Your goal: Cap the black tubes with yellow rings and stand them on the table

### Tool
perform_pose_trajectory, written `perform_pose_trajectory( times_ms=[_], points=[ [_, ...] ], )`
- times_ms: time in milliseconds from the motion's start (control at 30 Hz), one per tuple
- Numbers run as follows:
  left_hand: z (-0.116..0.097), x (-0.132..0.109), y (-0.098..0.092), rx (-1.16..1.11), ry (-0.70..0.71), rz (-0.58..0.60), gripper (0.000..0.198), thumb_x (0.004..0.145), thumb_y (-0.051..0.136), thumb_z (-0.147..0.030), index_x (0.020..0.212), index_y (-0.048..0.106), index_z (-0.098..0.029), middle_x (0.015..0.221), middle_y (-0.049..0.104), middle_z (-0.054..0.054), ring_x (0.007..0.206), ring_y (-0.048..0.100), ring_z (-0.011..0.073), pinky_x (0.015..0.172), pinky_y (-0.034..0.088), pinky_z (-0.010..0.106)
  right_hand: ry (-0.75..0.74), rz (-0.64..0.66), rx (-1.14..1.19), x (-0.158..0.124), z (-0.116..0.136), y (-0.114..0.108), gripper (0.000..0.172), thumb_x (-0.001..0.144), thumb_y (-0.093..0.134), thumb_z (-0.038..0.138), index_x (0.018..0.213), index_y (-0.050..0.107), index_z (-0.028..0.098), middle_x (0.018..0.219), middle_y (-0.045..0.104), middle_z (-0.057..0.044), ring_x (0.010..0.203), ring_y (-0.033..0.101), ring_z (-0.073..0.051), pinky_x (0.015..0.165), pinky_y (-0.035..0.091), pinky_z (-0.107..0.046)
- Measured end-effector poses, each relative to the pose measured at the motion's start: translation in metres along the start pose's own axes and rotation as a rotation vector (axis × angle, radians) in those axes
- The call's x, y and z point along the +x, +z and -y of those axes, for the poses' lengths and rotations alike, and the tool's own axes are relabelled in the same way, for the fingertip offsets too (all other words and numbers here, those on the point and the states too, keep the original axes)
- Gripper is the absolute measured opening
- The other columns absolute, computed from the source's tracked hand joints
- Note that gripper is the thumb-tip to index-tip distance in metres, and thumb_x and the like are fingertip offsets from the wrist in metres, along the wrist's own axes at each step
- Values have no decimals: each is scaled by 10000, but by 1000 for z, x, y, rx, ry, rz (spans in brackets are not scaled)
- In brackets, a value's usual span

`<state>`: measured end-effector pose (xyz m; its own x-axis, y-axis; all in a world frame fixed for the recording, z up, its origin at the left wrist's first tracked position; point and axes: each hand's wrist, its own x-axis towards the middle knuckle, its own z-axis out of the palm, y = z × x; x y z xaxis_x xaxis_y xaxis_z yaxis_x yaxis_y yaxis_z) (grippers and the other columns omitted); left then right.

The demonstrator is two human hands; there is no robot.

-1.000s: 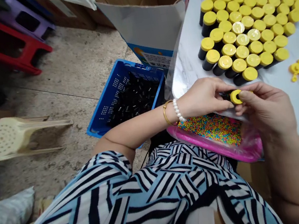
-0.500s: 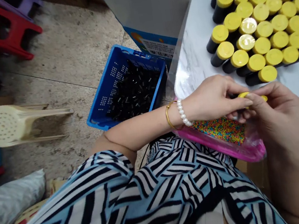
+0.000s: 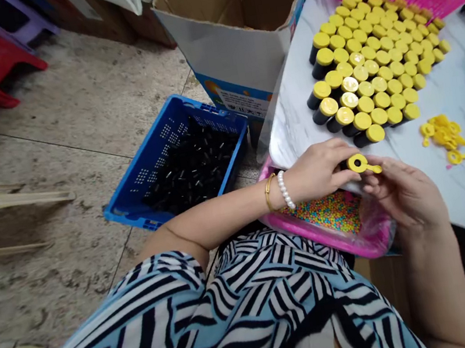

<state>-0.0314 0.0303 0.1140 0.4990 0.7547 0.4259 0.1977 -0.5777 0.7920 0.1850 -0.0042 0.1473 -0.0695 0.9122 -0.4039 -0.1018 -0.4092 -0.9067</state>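
Yellow-ringed black tube [image 3: 353, 165] was held between the two hands, near the edge of the white worktop [image 3: 293, 123] and above the pink tray [image 3: 327, 244] of coloured beads, its ringed end turned up. It was judged light and stiff, its smooth plastic perhaps a little slippery, with the yellow tab [image 3: 374, 168] seeming its most delicate part. Hold was best taken around the black body, just behind the ring. The grip of the left hand [image 3: 323, 165] was closed on that body, which was mostly hidden by it. The fingers of the right hand [image 3: 406, 187] were bent, with their tips brought to the tab; whether it was pinched or merely touched could not be told
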Motion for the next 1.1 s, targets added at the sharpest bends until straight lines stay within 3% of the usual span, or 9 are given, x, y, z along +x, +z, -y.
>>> perform_pose_trajectory(
  times_ms=[100,200,333,600,800,900,1000,1100],
  points=[
    [-1,2,0,17,-9,22,209,962,674,-275,1120,712,-143,1091,710,93,1015,669,186,936,532,308,84,73,-42,4,8,1,412,749,860,480,934,632,190,688,599,40,523,538,-57,491,545,-201],
    [-4,3,2,47,-26,53,175,963,656,-240,1090,713,-134,1057,700,89,979,664,182,901,530,299,78,92,-174,9,13,16,483,752,865,508,884,502,218,552,477,95,403,440,-62,380,432,-194],
    [-7,3,6,112,-61,31,179,928,709,-226,1070,711,-117,1037,682,92,986,651,189,900,527,301,-4,39,-359,11,10,28,529,777,827,579,889,446,230,503,472,102,352,454,-83,336,331,-176],
    [-1,-1,13,207,-132,8,264,872,806,-348,1015,720,-144,979,634,52,888,626,171,805,527,286,-70,-6,-320,-2,-2,18,522,805,771,623,1054,545,224,582,560,77,418,508,-92,397,458,-213],
    [-10,-4,27,438,-196,-2,371,922,721,-520,956,638,-160,997,656,60,835,642,189,663,474,300,-65,-87,-437,-7,-7,23,481,843,708,650,956,504,229,522,515,78,370,463,-96,354,384,-205],
    [-12,-2,30,490,-201,0,358,922,726,-513,972,617,-176,967,677,42,839,662,194,641,457,295,-125,-86,-494,-8,-10,23,470,878,631,675,1002,516,237,544,511,77,374,449,-94,364,373,-217],
    [-9,0,30,530,-197,35,299,934,723,-450,973,619,-172,938,689,39,810,674,194,618,461,292,-194,-74,-555,-8,-10,18,511,794,729,639,1061,579,230,635,572,55,455,495,-91,433,417,-228],
    [-5,-3,32,511,-106,-4,309,929,736,-375,1123,637,-155,991,710,55,855,693,191,655,511,284,-290,-197,-695,1,-8,7,507,696,824,554,1007,636,201,718,637,10,575,557,-100,532,450,-232]
  ],
)
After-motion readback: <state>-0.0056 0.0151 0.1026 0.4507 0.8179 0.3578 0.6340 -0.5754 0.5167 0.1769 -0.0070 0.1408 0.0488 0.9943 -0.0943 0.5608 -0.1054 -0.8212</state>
